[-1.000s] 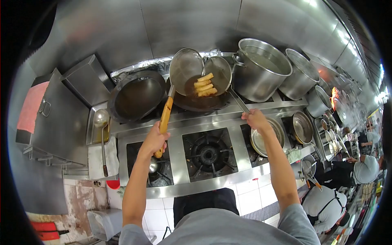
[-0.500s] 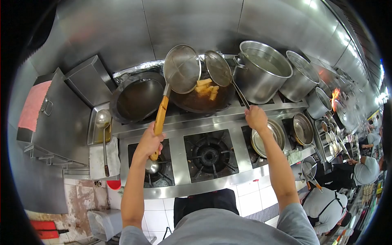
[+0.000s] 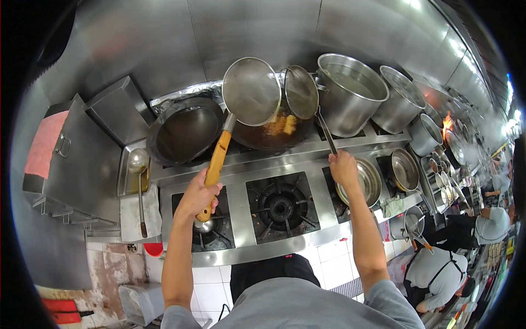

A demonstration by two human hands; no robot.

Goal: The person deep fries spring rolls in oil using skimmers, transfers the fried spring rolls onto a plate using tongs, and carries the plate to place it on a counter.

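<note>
My left hand (image 3: 200,193) is closed around the wooden handle of a large mesh strainer (image 3: 252,90), which is raised over a wok of dark oil (image 3: 263,138). In my right hand (image 3: 343,169) is the metal handle of a smaller strainer (image 3: 301,92), tilted at the wok's right side. Golden fried pieces (image 3: 289,125) show in the oil between the two strainers, with bubbles around them. The large strainer hides part of the wok, and I cannot tell whether pieces lie behind it.
Left of the working wok sits a second wok (image 3: 186,131). Big stockpots (image 3: 353,93) stand to the right. A ladle (image 3: 138,164) rests on a tray at the left. Burners (image 3: 282,207) lie in front. A flame (image 3: 447,122) and co-workers (image 3: 438,274) are farther right.
The large strainer has moved right and swung over the wok, covering some of the fried pieces. The smaller strainer has shifted slightly right and turned more upright. Both hands keep their holds.
</note>
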